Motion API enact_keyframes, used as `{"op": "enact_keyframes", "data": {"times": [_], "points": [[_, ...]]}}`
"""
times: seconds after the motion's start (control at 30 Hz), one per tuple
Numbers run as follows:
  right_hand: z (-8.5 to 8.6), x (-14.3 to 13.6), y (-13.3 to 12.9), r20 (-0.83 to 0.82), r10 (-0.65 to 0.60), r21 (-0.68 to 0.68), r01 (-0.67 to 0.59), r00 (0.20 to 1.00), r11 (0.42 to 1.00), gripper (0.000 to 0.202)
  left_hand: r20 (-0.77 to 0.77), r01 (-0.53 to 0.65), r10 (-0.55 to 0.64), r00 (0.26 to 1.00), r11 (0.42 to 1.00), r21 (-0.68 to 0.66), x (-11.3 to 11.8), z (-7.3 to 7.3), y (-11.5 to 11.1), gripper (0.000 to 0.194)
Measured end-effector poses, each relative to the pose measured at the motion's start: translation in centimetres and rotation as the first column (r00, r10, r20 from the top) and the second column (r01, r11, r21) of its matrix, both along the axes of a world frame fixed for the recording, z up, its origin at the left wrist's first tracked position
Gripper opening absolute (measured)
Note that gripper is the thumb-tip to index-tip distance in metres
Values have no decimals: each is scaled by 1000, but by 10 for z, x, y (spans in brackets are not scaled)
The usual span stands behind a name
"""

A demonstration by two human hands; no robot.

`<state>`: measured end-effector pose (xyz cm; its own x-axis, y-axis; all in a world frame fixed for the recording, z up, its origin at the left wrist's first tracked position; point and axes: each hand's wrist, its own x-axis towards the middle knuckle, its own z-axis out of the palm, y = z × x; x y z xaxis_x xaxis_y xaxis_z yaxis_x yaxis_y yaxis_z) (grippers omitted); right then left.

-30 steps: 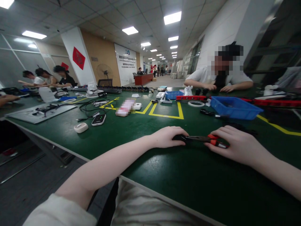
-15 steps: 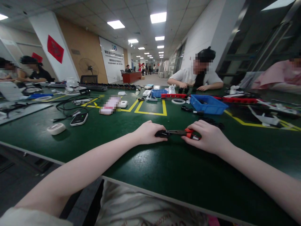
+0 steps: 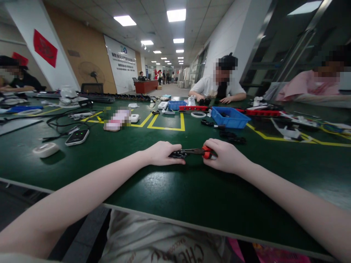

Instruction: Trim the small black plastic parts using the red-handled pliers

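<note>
My left hand [image 3: 161, 153] is closed around a small black part [image 3: 178, 154] above the green table [image 3: 153, 215]; most of the part is hidden by my fingers. Red-handled pliers [image 3: 196, 151] are gripped in my right hand [image 3: 225, 155]. Their long metal jaws point left and meet the black part; whether they clamp it I cannot tell. Beyond my right hand lie several black pieces [image 3: 232, 137] on the table.
A blue bin [image 3: 230, 118] stands past my right hand, near a white ring [image 3: 198, 114]. To the left are a phone [image 3: 116, 119], a small white-edged device [image 3: 77, 137], a round white case [image 3: 45, 150] and black cables [image 3: 55, 122]. A person [image 3: 219, 87] sits across the table.
The whole view has shifted, so table and hands appear further left. The pliers' handles look more closed in my right hand, and the jaws stay at the black part.
</note>
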<state>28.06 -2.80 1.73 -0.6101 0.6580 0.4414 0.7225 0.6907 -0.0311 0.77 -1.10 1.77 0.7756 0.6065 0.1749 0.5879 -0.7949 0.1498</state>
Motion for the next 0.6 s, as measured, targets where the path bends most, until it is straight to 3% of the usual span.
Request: {"op": "enact_keyframes", "data": {"times": [0.13,0.6], "points": [[0,2,1,-37,41,-95,-44,998,994,12,28,66,-66,997,998,-10,0,-2,-1,37],[-7,1,6,-44,37,88,-33,998,996,18,63,93,-92,994,996,-9,1,-1,-1,33]]}}
